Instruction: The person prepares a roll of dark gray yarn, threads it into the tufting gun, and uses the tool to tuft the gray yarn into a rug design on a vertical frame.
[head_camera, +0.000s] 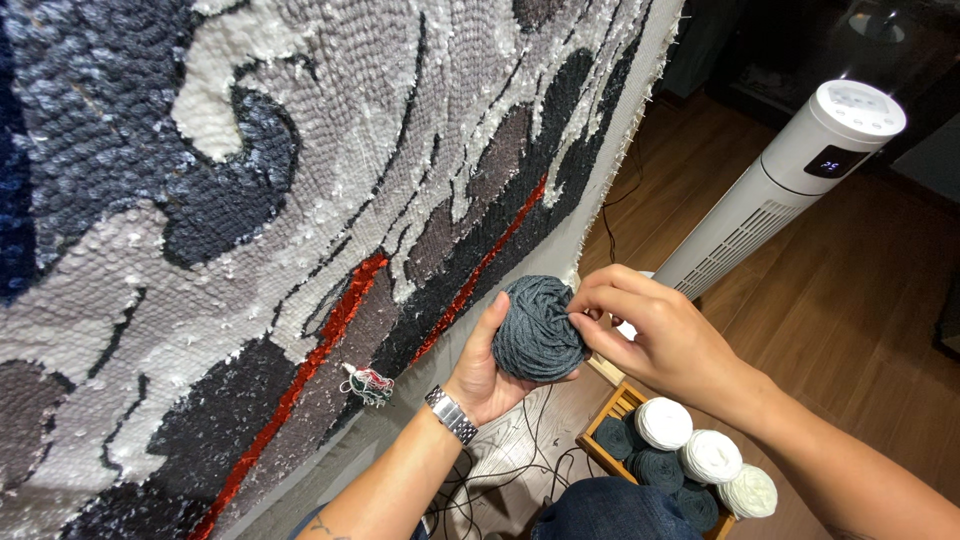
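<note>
From the head camera, looking down, my left hand (482, 375) cups a ball of dark grey-blue yarn (538, 328) from below, palm up, fingers curled about halfway closed around its underside and thumb up along its left flank; a metal watch (451, 414) sits on that wrist. My right hand (652, 335) comes in from 3 o'clock, its fingertips (583, 305) pinched nearly closed against the ball's right edge, and whether a loose strand lies between them I cannot tell. I judge this as the hunt for the yarn's free end, so the next move calls for a fine pinch while the left hand keeps the ball steady. The ball hangs just in front of the tufted rug (250, 200), near its red line. At 5 o'clock below the ball, a wooden crate (606, 438) holds 3 white balls (709, 456) and several dark ones. A white tower fan (785, 185) stands at 2 o'clock on the wooden floor (850, 330).
</note>
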